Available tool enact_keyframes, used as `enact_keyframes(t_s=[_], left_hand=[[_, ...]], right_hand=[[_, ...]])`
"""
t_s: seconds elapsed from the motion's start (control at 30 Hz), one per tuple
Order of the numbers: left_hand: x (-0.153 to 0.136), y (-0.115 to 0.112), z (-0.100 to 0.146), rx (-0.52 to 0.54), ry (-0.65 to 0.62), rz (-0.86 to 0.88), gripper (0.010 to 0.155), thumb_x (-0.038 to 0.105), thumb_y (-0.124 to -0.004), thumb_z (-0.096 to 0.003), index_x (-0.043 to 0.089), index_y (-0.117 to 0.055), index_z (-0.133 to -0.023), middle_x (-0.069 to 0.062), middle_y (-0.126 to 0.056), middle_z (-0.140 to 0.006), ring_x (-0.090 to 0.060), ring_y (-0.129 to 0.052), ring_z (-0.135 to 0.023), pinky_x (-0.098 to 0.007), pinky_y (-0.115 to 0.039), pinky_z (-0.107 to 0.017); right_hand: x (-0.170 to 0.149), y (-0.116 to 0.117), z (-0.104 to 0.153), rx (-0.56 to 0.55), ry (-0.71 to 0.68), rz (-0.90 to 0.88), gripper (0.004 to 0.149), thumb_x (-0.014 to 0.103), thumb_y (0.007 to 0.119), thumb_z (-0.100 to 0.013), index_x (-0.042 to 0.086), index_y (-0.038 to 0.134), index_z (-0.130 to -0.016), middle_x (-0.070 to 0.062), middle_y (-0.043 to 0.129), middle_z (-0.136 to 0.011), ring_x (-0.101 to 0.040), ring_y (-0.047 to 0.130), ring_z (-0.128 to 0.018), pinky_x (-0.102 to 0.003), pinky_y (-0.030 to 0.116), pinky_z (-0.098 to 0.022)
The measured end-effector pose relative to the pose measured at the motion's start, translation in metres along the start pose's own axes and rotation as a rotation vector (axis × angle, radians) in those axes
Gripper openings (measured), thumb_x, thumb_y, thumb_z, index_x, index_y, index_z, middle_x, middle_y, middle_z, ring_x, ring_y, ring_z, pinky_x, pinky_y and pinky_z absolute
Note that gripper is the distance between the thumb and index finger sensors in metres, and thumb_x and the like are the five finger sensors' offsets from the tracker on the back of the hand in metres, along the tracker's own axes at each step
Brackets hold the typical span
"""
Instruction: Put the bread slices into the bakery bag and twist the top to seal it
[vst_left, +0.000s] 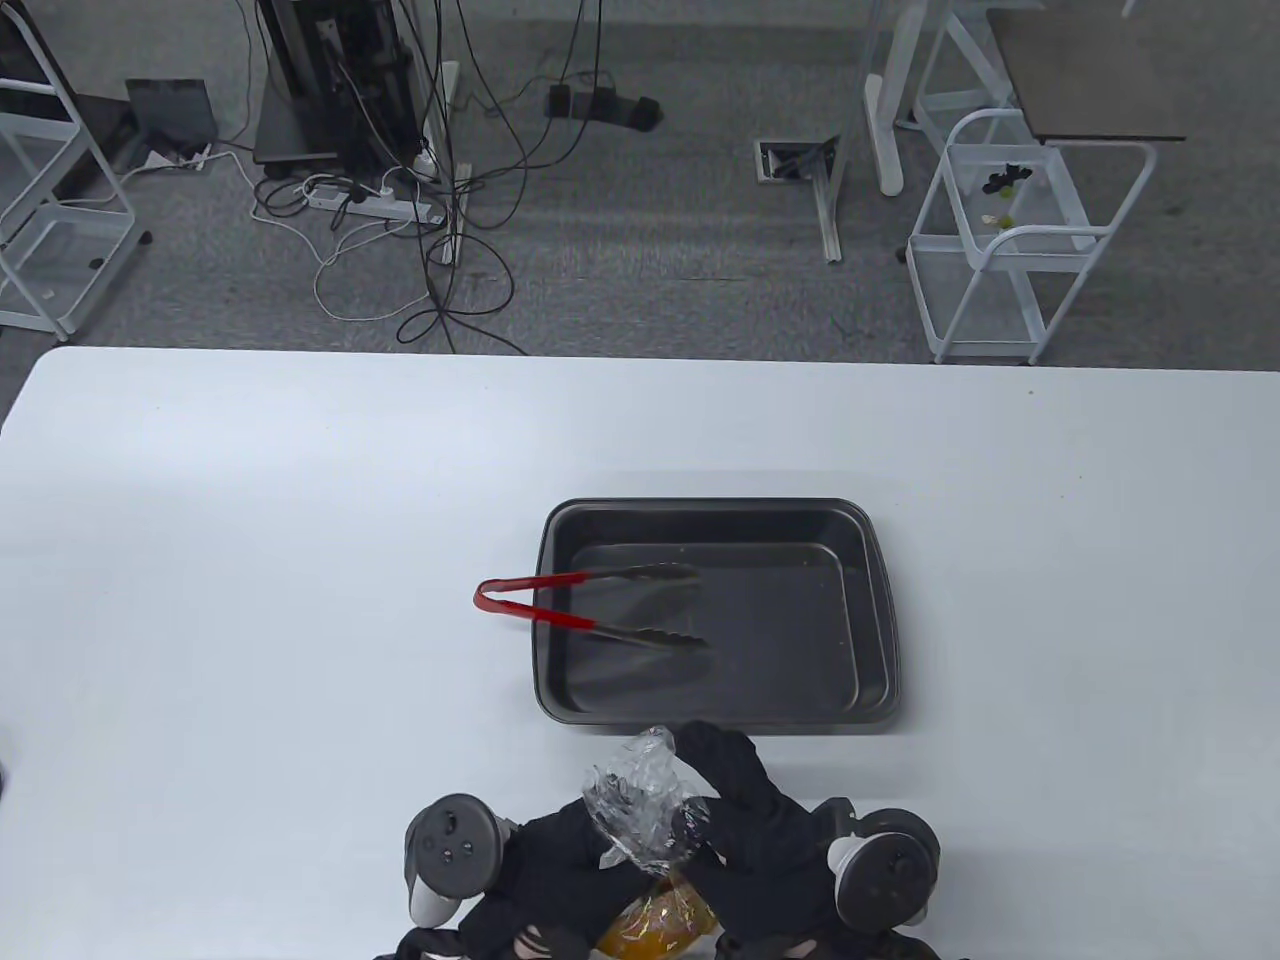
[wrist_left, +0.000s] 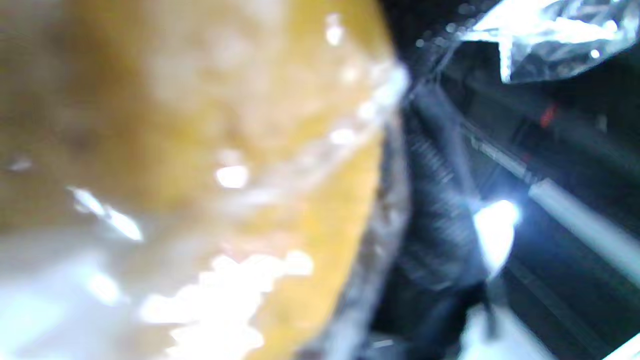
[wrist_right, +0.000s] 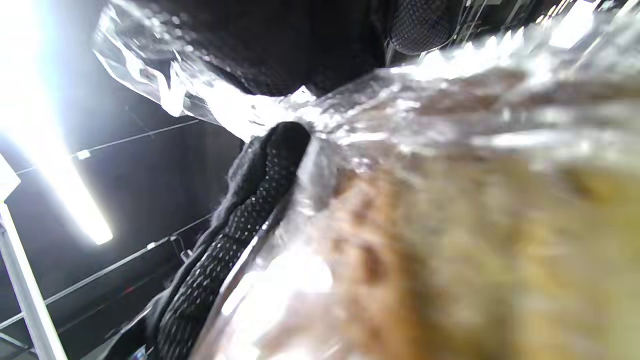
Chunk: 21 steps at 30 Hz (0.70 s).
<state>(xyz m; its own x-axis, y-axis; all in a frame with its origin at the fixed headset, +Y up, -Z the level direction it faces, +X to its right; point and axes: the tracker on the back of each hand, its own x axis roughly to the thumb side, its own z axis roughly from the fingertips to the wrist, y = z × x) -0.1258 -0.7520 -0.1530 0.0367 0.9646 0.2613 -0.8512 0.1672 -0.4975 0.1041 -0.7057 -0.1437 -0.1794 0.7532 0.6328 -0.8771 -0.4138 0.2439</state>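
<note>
while table view shows both hands pinching bag neck, wrist cams show bread inside.

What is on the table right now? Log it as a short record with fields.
bag: clear plastic bag, its top gathered, held above the near table edge
bread: golden bread inside the bag
left hand: left hand grips the bag
right hand: right hand grips the bag's gathered top
tray: dark tray past the hands, no bread in it
tongs: red-handled tongs, tips in the tray, handle over its left rim
</note>
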Motion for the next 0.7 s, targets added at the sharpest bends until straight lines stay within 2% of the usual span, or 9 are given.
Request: enact_keyframes(t_s=[0.07,0.1,0.2,0.37,0.43,0.5,0.6,0.63,0.7], left_hand=[[-0.007,0.002,0.0,-0.032,0.024,0.06,0.047,0.038,-0.088,-0.0494,0.033,-0.074,-0.094,0.0,-0.081,-0.098,-0.027,-0.087,-0.089,-0.067,-0.048,-0.081],[-0.008,0.002,-0.001,-0.033,0.02,0.041,0.048,0.038,-0.088,-0.0488,0.034,-0.073,-0.094,0.0,-0.081,-0.098,-0.027,-0.088,-0.09,-0.067,-0.048,-0.081],[-0.005,0.004,0.0,0.006,-0.009,-0.015,0.054,0.048,-0.091,-0.0442,0.033,-0.074,-0.093,0.001,-0.085,-0.095,-0.025,-0.092,-0.088,-0.065,-0.05,-0.081],[0.007,0.004,0.004,0.069,-0.124,-0.072,0.05,0.048,-0.09,-0.049,0.03,-0.073,-0.093,0.0,-0.088,-0.092,-0.023,-0.094,-0.085,-0.063,-0.049,-0.083],[0.009,0.004,0.004,0.083,-0.138,-0.12,0.05,0.05,-0.089,-0.0499,0.029,-0.073,-0.093,0.0,-0.089,-0.091,-0.022,-0.095,-0.083,-0.062,-0.05,-0.083],[0.01,0.006,0.005,0.073,-0.143,-0.094,0.05,0.049,-0.088,-0.0508,0.027,-0.072,-0.093,-0.001,-0.089,-0.091,-0.024,-0.095,-0.083,-0.063,-0.049,-0.083],[0.011,0.008,0.005,0.059,-0.156,-0.053,0.051,0.049,-0.086,-0.0512,0.026,-0.071,-0.094,-0.001,-0.089,-0.091,-0.023,-0.096,-0.082,-0.062,-0.049,-0.083],[0.012,0.008,0.005,0.046,-0.164,-0.052,0.051,0.048,-0.086,-0.051,0.026,-0.071,-0.094,-0.001,-0.088,-0.092,-0.023,-0.095,-0.083,-0.063,-0.049,-0.083],[0.012,0.008,0.005,0.034,-0.167,-0.038,0.051,0.045,-0.086,-0.0507,0.027,-0.07,-0.095,-0.002,-0.087,-0.093,-0.024,-0.093,-0.085,-0.065,-0.047,-0.083]], right_hand=[[0.004,0.004,0.004,-0.014,-0.035,0.076,0.044,0.022,0.088,-0.045,-0.014,0.082,-0.071,-0.028,0.046,-0.11,-0.057,0.05,-0.098,-0.076,0.032,-0.066],[0.009,0.007,0.006,-0.052,-0.082,0.19,0.044,0.023,0.087,-0.045,-0.013,0.082,-0.071,-0.028,0.049,-0.109,-0.056,0.054,-0.097,-0.076,0.035,-0.066],[0.017,0.013,0.009,-0.072,-0.16,0.363,0.044,0.024,0.086,-0.045,-0.012,0.082,-0.071,-0.028,0.052,-0.108,-0.055,0.059,-0.095,-0.075,0.04,-0.066],[0.018,0.014,0.01,-0.105,-0.146,0.287,0.044,0.023,0.085,-0.045,-0.013,0.081,-0.071,-0.029,0.052,-0.106,-0.056,0.059,-0.093,-0.075,0.041,-0.064],[0.014,0.013,0.012,-0.094,-0.074,0.223,0.044,0.024,0.084,-0.046,-0.011,0.081,-0.073,-0.03,0.052,-0.107,-0.057,0.059,-0.093,-0.075,0.04,-0.064],[0.01,0.01,0.013,-0.08,-0.003,0.158,0.044,0.027,0.081,-0.048,-0.008,0.082,-0.074,-0.031,0.054,-0.106,-0.058,0.061,-0.091,-0.076,0.041,-0.064],[0.002,0.003,0.018,-0.15,0.229,-0.01,0.046,0.026,0.077,-0.049,-0.011,0.081,-0.076,-0.035,0.056,-0.103,-0.061,0.063,-0.087,-0.076,0.044,-0.062],[-0.003,0.002,0.019,-0.129,0.292,-0.075,0.048,0.028,0.076,-0.049,-0.01,0.081,-0.078,-0.035,0.056,-0.103,-0.061,0.063,-0.087,-0.075,0.044,-0.062],[-0.008,0.004,0.016,-0.075,0.301,-0.18,0.051,0.029,0.077,-0.05,-0.012,0.08,-0.08,-0.037,0.057,-0.102,-0.063,0.063,-0.085,-0.076,0.044,-0.061]])
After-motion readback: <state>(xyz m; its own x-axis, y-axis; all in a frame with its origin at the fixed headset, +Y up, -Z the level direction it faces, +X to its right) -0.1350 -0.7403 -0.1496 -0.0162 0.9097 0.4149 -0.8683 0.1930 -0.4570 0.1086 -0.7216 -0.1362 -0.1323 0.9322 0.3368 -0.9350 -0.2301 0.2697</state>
